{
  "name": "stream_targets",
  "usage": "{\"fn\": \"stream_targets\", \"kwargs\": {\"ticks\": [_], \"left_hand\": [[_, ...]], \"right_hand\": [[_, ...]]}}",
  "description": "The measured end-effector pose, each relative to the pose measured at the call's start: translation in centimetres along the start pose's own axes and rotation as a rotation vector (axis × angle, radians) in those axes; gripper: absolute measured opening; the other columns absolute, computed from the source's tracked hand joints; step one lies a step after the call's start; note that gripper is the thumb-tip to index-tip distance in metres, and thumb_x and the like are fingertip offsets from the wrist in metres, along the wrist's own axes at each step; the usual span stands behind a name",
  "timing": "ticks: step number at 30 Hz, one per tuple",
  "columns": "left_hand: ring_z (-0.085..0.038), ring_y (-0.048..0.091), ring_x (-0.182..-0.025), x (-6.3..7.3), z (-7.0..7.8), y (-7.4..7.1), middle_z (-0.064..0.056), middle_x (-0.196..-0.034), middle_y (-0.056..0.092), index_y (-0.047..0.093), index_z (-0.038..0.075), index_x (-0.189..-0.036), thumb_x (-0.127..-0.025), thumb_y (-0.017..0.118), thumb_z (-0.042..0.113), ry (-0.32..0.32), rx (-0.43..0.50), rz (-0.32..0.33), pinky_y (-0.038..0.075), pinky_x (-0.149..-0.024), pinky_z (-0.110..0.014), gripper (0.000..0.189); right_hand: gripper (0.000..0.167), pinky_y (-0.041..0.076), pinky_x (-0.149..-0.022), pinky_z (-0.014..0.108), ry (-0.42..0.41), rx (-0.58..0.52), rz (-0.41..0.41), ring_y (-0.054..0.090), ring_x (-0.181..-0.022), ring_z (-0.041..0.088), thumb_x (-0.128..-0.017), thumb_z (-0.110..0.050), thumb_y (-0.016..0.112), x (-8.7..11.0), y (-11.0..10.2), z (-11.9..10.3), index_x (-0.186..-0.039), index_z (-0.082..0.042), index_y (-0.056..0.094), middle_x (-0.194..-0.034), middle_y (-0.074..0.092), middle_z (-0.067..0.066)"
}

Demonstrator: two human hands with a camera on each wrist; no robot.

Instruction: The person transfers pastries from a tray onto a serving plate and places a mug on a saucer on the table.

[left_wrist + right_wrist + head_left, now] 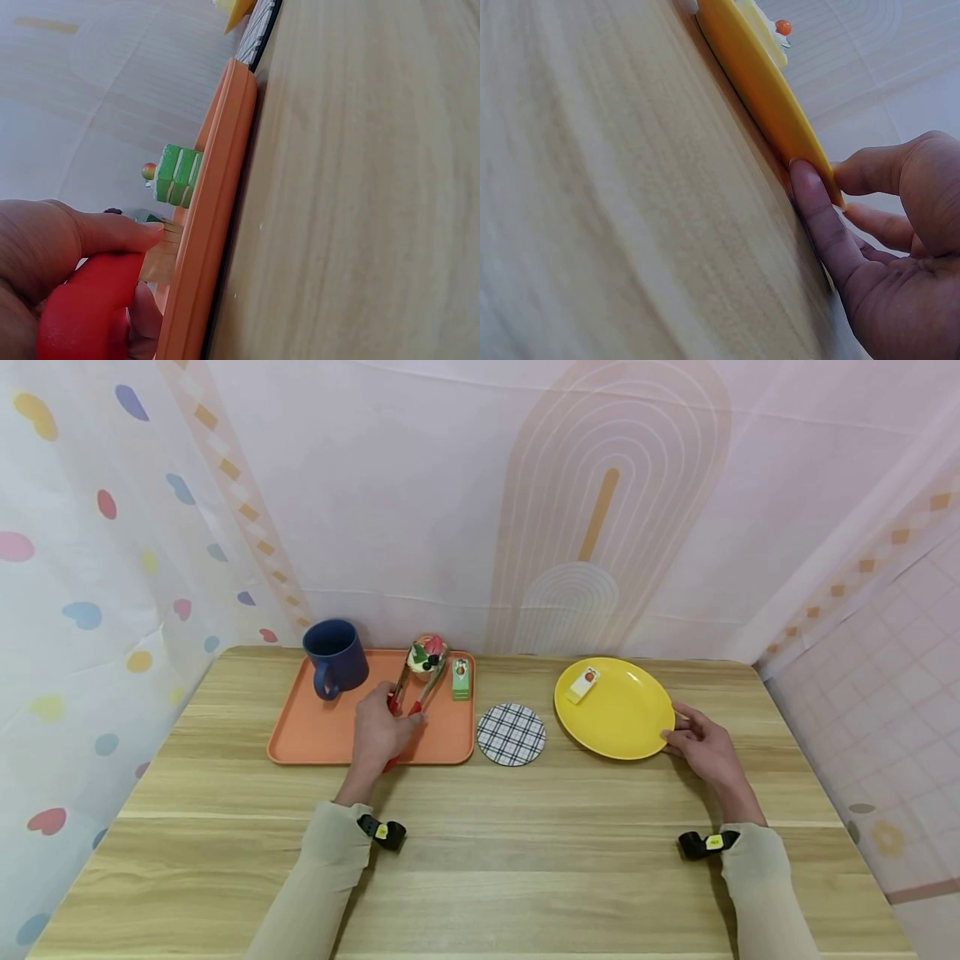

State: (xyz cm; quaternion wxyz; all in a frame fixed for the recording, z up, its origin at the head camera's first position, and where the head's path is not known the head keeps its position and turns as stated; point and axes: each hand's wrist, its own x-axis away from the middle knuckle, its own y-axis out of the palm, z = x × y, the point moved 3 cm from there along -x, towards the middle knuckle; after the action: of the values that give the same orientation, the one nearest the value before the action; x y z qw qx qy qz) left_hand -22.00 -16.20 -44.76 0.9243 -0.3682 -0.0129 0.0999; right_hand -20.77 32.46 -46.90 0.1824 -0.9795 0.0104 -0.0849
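Note:
My left hand [382,727] grips red-handled tongs [415,708] over the orange tray [322,746]. The tips of the tongs straddle a small fruit tart [426,657] with berries and a leaf at the tray's back. Beside the tart lies a green cake slice [461,680]. In the left wrist view, the red handle [90,307] sits in the hand. My right hand [703,745] pinches the right rim of a yellow plate [622,727], thumb and fingers on either side of it in the right wrist view. On the plate is a pale cake slice [582,685].
A dark blue mug [337,656] stands at the tray's back left corner. Between tray and plate lies a round checked coaster [512,735]. A patterned curtain [420,485] hangs behind the wooden table [510,877].

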Motion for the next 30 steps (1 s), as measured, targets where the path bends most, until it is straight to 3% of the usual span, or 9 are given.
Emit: {"fn": "stream_targets", "kwargs": {"ticks": [8, 23, 30], "left_hand": [[-0.026, 0.047, -0.073, 0.2, 0.2, -0.2, -0.013, -0.086, 0.051, 0.058, -0.002, -0.121, -0.085, 0.083, 0.021, 0.002, 0.007, 0.007, 0.034, -0.059, -0.034, 0.049], [-0.029, 0.056, -0.073, 0.7, 1.4, -1.0, -0.020, -0.102, 0.062, 0.058, 0.000, -0.128, -0.086, 0.082, 0.023, 0.027, 0.027, 0.006, 0.043, -0.061, -0.034, 0.054], [-0.032, 0.059, -0.085, 1.0, 2.1, -1.2, -0.023, -0.112, 0.065, 0.056, 0.000, -0.132, -0.086, 0.081, 0.022, 0.040, 0.028, -0.002, 0.049, -0.069, -0.037, 0.057]], "right_hand": [[0.066, 0.058, -0.081, 0.019, -0.003, -0.003, -0.001, 0.064, -0.087, -0.008, -0.101, -0.005, 0.060, 0.0, 0.0, 0.0, -0.160, -0.003, 0.030, -0.130, 0.054, 0.021], [0.066, 0.058, -0.080, 0.019, -0.006, -0.004, 0.005, 0.064, -0.087, -0.008, -0.101, -0.004, 0.060, 0.0, -0.1, 0.1, -0.160, -0.003, 0.030, -0.128, 0.054, 0.020], [0.066, 0.058, -0.081, 0.020, -0.004, -0.004, 0.002, 0.064, -0.087, -0.007, -0.101, -0.004, 0.060, 0.0, 0.0, 0.1, -0.160, -0.004, 0.031, -0.131, 0.053, 0.024]]}}
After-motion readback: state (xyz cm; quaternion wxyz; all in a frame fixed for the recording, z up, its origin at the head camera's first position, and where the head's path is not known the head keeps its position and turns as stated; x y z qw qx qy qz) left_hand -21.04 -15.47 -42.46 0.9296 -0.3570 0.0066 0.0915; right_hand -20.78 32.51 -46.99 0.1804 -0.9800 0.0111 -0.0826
